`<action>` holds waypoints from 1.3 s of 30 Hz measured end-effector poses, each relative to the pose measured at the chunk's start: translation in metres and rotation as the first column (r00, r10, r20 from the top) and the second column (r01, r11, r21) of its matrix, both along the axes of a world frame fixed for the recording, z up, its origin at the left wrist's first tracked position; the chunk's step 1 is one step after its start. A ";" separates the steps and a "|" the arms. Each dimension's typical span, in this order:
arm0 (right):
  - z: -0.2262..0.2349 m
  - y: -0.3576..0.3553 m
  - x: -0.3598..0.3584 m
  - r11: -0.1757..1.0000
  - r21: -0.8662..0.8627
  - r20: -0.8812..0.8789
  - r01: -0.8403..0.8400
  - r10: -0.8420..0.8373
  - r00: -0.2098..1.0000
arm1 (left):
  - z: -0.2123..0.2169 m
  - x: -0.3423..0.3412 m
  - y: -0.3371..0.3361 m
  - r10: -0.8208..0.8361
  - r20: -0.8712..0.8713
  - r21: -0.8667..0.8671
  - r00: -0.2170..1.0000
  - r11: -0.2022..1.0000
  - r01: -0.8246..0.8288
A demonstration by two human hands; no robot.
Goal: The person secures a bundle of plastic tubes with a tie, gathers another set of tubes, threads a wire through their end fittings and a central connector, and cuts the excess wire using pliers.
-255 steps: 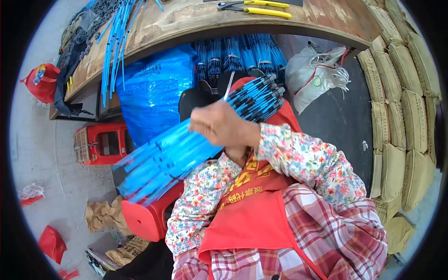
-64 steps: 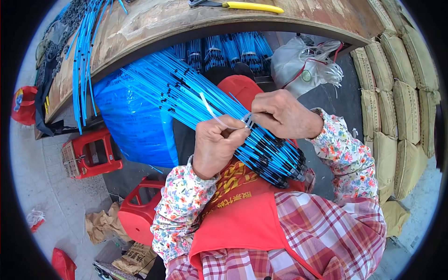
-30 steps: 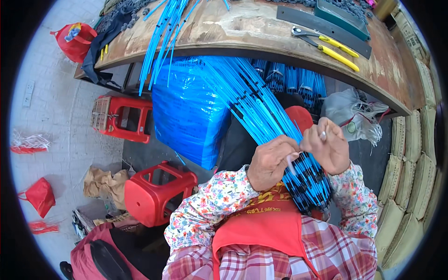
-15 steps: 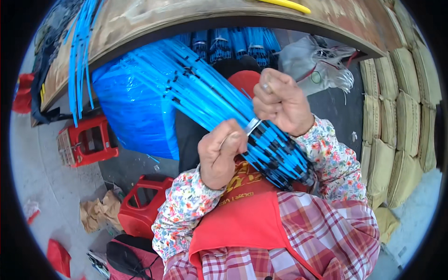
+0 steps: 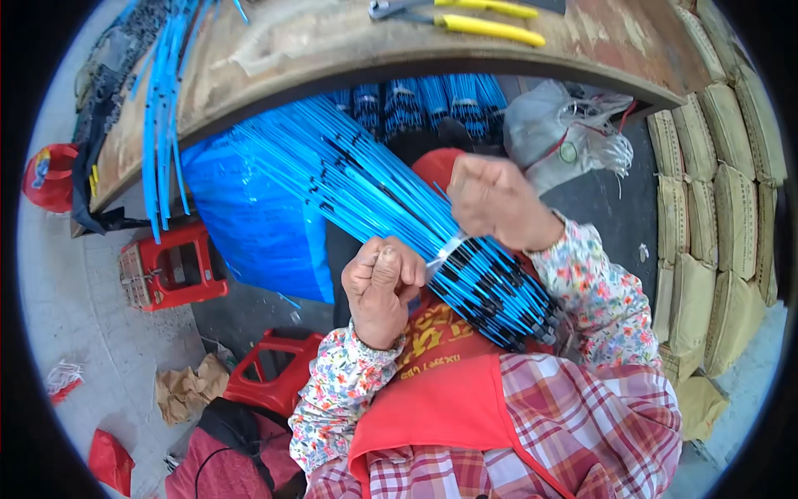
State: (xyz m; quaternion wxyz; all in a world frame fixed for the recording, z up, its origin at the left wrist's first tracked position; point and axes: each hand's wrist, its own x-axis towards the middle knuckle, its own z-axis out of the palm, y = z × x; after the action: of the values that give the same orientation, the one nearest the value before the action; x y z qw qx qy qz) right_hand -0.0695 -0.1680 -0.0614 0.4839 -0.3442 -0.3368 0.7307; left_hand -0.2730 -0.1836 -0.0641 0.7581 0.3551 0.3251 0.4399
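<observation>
A thick bundle of thin blue rods with black fittings (image 5: 490, 287) slants across my lap, its black-tipped end near my apron. A white tie strip (image 5: 451, 246) wraps around it. To the left of the tie, my left hand (image 5: 382, 279) is closed with the strip running into its fingers. My right hand (image 5: 501, 200) makes a fist just above the bundle, past the tie; what its fingers grip is hidden. The bundle's far part rests over a shiny blue plastic-wrapped pack (image 5: 258, 224).
Yellow-handled pliers (image 5: 490, 28) lie on the wooden table (image 5: 291, 50), and loose blue rods (image 5: 162, 141) hang off its left edge. More tied bundles (image 5: 432, 104) stand beneath it. Red stools (image 5: 179, 266) are at left, stacked tan packages (image 5: 731, 224) at right.
Both hands remain closed around the tie area. My left hand sits slightly lower, and my right fist has turned and dropped a little. The view has shifted, showing more of the tabletop and pliers.
</observation>
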 end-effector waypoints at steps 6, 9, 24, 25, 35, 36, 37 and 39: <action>0.028 -0.020 -0.038 0.856 0.490 0.732 -0.167 -0.300 0.611 | 0.008 0.022 0.022 0.435 -0.464 0.623 0.772 0.779 -0.065; 0.022 -0.020 -0.037 0.882 0.403 0.821 -0.245 -0.229 0.523 | 0.012 0.030 0.039 0.614 -0.434 0.872 0.659 0.470 0.137; 0.017 -0.025 -0.020 0.971 0.051 0.110 0.234 -0.238 0.965 | 0.007 0.023 0.014 -0.273 -0.283 0.097 0.919 0.945 0.311; 0.013 -0.025 -0.016 0.976 0.017 0.013 0.217 -0.217 0.976 | 0.007 0.022 0.013 -0.240 -0.345 0.103 0.907 0.951 0.291; 0.025 -0.032 -0.018 0.916 -0.326 -0.313 0.236 -0.340 0.887 | 0.013 0.041 -0.007 0.300 -0.654 0.684 0.695 0.627 0.372; 0.026 -0.035 -0.018 0.914 -0.329 -0.313 0.236 -0.341 0.886 | 0.015 0.042 -0.010 0.367 -0.640 0.738 0.676 0.538 0.407; 0.026 -0.039 -0.020 0.934 -0.256 -0.325 0.248 -0.325 0.888 | 0.020 0.042 -0.013 0.356 -0.696 0.690 0.623 0.569 0.447; 0.024 -0.043 -0.022 0.949 -0.183 -0.335 0.255 -0.304 0.892 | 0.010 0.042 -0.009 0.381 -0.678 0.714 0.629 0.544 0.440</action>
State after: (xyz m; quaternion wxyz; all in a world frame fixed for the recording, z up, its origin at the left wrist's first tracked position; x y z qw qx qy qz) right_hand -0.0916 -0.2107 -0.0373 0.6132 -0.2817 -0.1398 0.7246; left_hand -0.2314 -0.1921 -0.0541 0.2801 0.8292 0.3586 0.3246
